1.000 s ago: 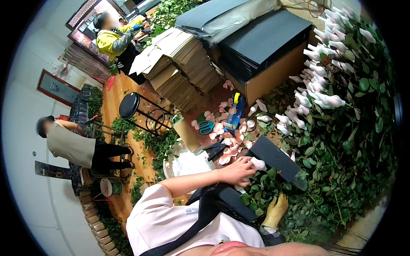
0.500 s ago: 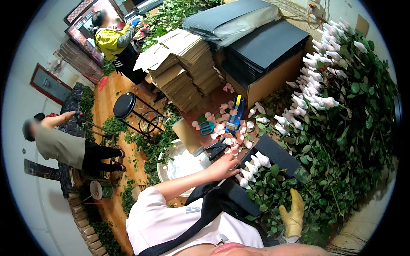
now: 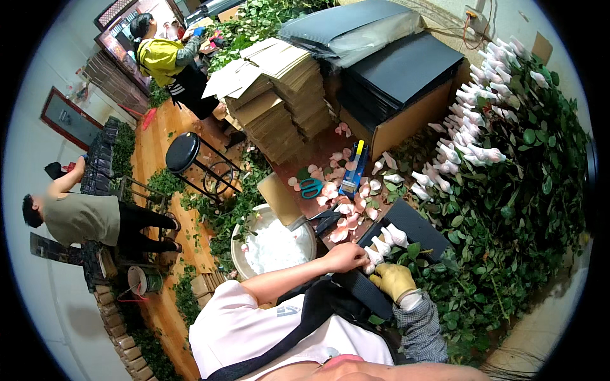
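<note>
Several rose buds in white foam nets (image 3: 384, 244) lie in a row, with leafy stems, on a black sheet (image 3: 421, 230). My bare left hand (image 3: 347, 257) is closed at the near end of this row, its curled fingers at a netted rose (image 3: 368, 268). Close beside it, my right hand (image 3: 393, 280), in a yellow glove, bends its fingers round the same rose's stem side. The glove and leaves partly hide that grip. Another piece of black sheet (image 3: 362, 293) lies under my hands.
Pink petals, teal scissors (image 3: 311, 188) and a blue tape dispenser (image 3: 354, 170) lie beyond my left hand. A basin (image 3: 238, 257) with white contents stands left. Cardboard stacks (image 3: 279, 120), black sheets (image 3: 406, 70) and piled netted roses (image 3: 473, 127) surround the table. Two people work at left.
My gloved right hand has come up and left from the leaves, from spread fingers to a bent grip beside my left hand. My left hand has shifted slightly right and its fingers have closed.
</note>
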Motion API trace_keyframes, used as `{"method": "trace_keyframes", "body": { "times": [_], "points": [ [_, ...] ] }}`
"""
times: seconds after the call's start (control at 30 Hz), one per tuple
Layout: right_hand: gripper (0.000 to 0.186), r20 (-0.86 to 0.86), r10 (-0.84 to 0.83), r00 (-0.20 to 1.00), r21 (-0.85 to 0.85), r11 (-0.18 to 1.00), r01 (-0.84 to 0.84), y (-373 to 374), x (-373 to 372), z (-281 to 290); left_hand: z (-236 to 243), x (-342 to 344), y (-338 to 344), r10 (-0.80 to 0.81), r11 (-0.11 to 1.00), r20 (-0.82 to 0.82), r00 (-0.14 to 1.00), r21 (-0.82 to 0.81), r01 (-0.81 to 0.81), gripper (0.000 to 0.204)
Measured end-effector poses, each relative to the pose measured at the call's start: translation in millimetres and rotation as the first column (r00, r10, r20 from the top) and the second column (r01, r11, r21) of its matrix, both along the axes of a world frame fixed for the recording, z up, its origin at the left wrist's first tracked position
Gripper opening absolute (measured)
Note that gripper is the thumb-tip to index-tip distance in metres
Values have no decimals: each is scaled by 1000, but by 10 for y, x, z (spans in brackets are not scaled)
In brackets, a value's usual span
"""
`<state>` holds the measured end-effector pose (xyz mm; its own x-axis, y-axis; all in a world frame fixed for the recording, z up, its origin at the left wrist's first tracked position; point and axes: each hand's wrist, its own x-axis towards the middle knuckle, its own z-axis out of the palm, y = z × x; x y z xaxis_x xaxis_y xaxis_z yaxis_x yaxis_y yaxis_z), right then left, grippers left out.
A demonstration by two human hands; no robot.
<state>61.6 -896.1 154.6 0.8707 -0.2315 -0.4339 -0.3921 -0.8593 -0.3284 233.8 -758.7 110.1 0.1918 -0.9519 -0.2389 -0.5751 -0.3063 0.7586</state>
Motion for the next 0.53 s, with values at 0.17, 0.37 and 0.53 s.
{"method": "trace_keyframes", "body": {
  "times": [0.17,0.37,0.53],
  "points": [
    [29,-85,-12,996,-48,999,8,44,68,-73,-239,-38,59,163,965,-350,923,-138,-222,31],
    [23,11,-114,993,-132,985,114,167,-23,-237,-239,-159,107,296,859,-408,864,-282,-428,26],
    [35,-145,-114,983,-94,990,101,125,-8,-216,496,862,42,436,692,-117,892,-590,-416,18]
  ]
}}
